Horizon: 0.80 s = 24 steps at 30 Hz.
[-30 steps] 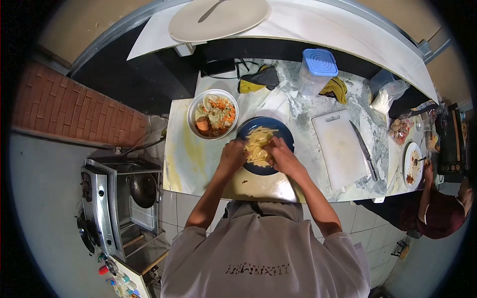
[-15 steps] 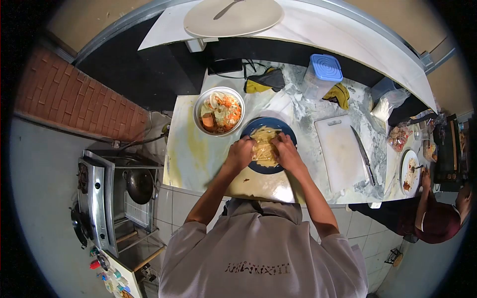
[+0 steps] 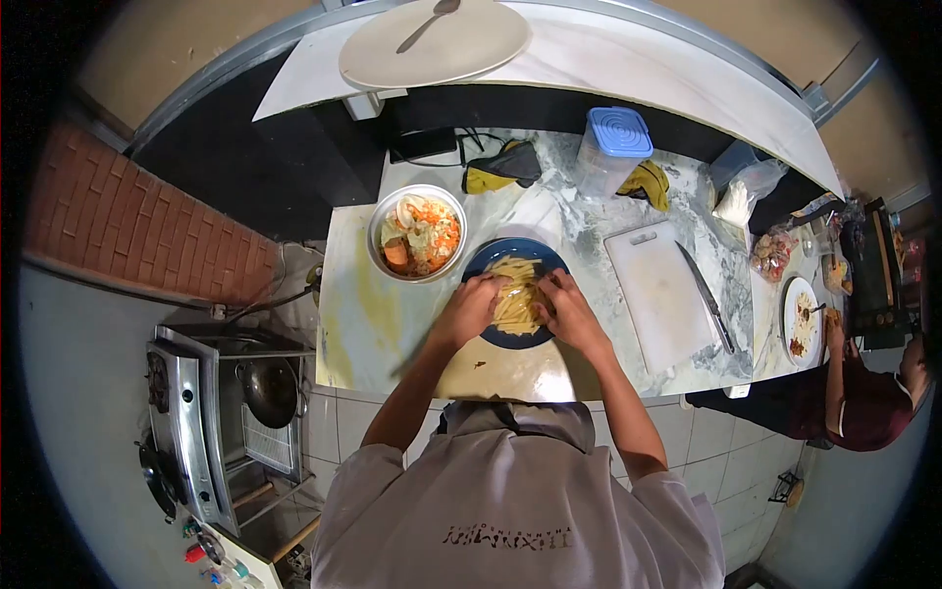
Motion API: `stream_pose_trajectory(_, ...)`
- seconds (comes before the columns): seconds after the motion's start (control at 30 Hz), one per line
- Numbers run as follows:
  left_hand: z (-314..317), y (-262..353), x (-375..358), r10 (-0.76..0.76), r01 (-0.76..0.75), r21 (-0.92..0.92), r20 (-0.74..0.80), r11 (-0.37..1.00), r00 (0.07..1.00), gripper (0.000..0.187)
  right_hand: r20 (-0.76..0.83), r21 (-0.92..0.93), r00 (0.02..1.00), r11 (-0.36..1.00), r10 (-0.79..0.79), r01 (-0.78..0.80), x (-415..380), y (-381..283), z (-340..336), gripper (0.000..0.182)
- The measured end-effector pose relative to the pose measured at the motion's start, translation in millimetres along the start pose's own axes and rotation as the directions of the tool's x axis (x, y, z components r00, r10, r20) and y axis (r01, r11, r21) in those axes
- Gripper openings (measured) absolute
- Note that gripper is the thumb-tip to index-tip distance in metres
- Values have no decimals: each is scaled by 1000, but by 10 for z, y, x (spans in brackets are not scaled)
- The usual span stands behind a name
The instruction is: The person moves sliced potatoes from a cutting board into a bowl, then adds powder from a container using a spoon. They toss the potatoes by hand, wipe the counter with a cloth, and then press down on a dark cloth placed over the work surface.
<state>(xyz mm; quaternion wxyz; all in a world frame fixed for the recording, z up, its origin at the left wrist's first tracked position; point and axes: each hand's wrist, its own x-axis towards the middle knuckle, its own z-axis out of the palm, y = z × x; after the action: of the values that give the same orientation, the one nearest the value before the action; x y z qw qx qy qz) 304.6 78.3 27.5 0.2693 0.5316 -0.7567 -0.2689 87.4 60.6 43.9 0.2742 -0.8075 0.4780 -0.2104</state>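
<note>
A dark blue bowl (image 3: 517,341) in front of me holds many pale yellow potato strips (image 3: 514,312), which look wet and shiny. At the bowl's left side, my left hand (image 3: 471,308) curls its fingers into the strips. My right hand (image 3: 571,312) does the same from the right, its fingers closed around strips. The fingertips of both hands are partly hidden among the potato. Left of the blue bowl stands a metal bowl (image 3: 374,236) with shredded carrot, pale vegetable pieces and an orange chunk.
A white cutting board (image 3: 659,304) and a knife (image 3: 706,299) lie to the right. Behind are a blue-lidded container (image 3: 618,147) and yellow-black cloths (image 3: 502,167). A plate (image 3: 432,44) with a spoon tops the shelf. Another person (image 3: 868,407) works by a plate at far right.
The camera view has shifted slightly, moving the counter things a little left. Both hands stay in the blue bowl, with small finger shifts among the strips.
</note>
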Motion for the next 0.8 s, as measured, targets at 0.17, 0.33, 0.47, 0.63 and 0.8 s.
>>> stream_pose_trajectory(0.17,1,88,-33,-167,176,-10,257,984,952,39,-63,-10,998,1000,-3,2,-39,-14,-24,36)
stream_pose_trajectory(0.33,-23,103,34,-137,134,25,233,991,963,42,-52,-4,997,999,51,-52,-82,-44,-48,37)
stream_pose_trajectory(0.47,51,20,91,-64,68,-26,137,997,989,41,-61,-27,998,1000,15,-16,-67,4,1,48)
stream_pose_trajectory(0.63,97,20,159,59,-76,109,156,991,986,37,7,-100,993,989,115,-113,11,97,195,58)
stream_pose_trajectory(0.8,57,21,202,91,-101,101,97,990,991,46,38,-98,987,984,156,-152,95,113,235,62)
